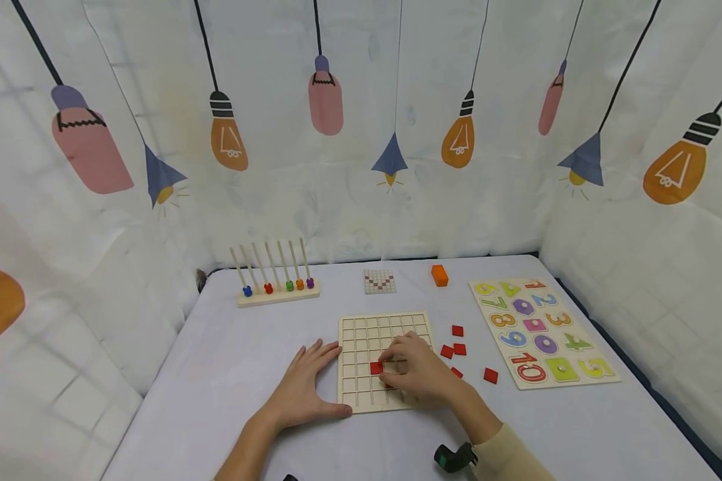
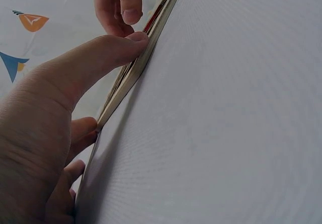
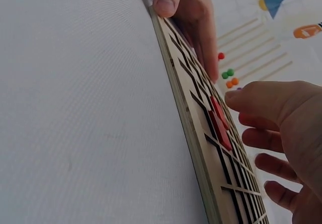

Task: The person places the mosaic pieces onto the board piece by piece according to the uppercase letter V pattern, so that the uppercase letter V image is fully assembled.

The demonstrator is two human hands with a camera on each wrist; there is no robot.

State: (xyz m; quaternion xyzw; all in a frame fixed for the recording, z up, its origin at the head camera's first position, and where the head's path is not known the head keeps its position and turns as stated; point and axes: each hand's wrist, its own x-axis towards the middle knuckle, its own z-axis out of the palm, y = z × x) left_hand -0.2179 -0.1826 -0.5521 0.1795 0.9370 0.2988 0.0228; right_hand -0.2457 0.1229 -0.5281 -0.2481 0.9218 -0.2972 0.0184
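A light wooden grid board (image 1: pixel 345 387) lies flat on the table in front of me. Two red square tiles sit side by side in its cells; one tile (image 1: pixel 376 368) shows plainly in the head view, the other tile (image 3: pixel 220 130) in the right wrist view. My left hand (image 1: pixel 303 389) rests against the board's left side, fingers spread and straight, thumb on the near left corner. Over the tiles hovers my right hand (image 1: pixel 418 369), its fingers loosely bent, with nothing visible between thumb and fingers. Several loose red tiles (image 1: pixel 460 349) lie right of the board.
A small pattern card (image 1: pixel 380 282) and an orange block (image 1: pixel 439 275) lie behind the board. At the back left stands a peg rack (image 1: pixel 279 300) with coloured beads. A number puzzle board (image 1: pixel 503 357) is on the right. Printed fabric walls surround the table.
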